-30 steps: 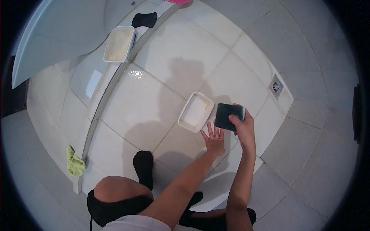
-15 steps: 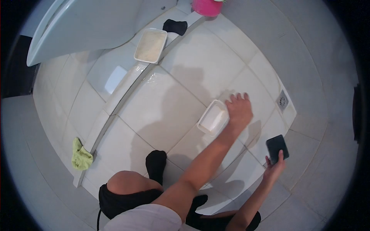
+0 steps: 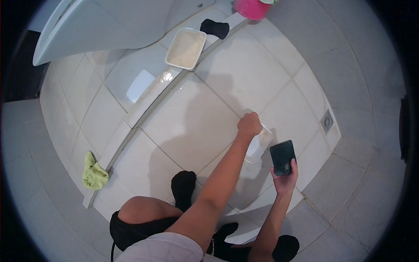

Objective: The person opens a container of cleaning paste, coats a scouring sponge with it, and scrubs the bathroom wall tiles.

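Observation:
A fist is what my left hand (image 3: 250, 124) forms over the upper left end of a small white plastic container (image 3: 264, 139) on the floor. Its fingers are curled under, and I cannot tell whether they grip the rim or hold something. The forearm covers part of the container, which has a little pale residue inside. To the right, my right hand (image 3: 286, 177) holds up a dark green rectangular pad (image 3: 283, 157) with pale specks, thumb along its lower right edge. The pad is close to the container, apart from my left hand.
A larger white tub (image 3: 187, 49) of beige material rests on the raised ledge (image 3: 150, 98). Beside it lies a black sponge-like piece (image 3: 214, 29), beyond it a pink pot (image 3: 252, 8). A yellow-green cloth (image 3: 95, 172) drapes over the near end. A floor drain (image 3: 327, 121) is at right.
My left hand has gone from spread fingers at the container's right side to a fist at its upper left. My right hand has brought the pad leftward, nearer the container. The view has shifted slightly.

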Action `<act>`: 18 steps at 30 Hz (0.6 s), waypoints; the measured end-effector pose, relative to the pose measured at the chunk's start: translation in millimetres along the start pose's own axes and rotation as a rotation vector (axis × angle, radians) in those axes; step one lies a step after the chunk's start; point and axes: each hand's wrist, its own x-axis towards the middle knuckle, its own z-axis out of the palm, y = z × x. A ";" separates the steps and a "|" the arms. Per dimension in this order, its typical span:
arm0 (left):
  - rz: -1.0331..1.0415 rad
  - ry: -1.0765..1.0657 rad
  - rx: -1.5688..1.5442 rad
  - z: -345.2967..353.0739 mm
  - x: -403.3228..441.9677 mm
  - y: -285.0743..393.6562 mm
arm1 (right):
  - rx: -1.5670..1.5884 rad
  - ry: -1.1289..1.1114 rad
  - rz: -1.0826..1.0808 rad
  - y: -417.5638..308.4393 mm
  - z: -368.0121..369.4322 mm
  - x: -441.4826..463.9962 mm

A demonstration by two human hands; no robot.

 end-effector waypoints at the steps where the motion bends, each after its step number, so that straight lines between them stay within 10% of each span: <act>1: 0.031 -0.013 -0.048 1.4 -0.3 -0.2 | 0.019 -0.016 0.017 -3.3 2.7 -1.4; 18: 0.205 -0.650 -0.745 -5.7 -23.5 61.0 | -0.670 0.311 -0.439 -66.6 22.2 27.0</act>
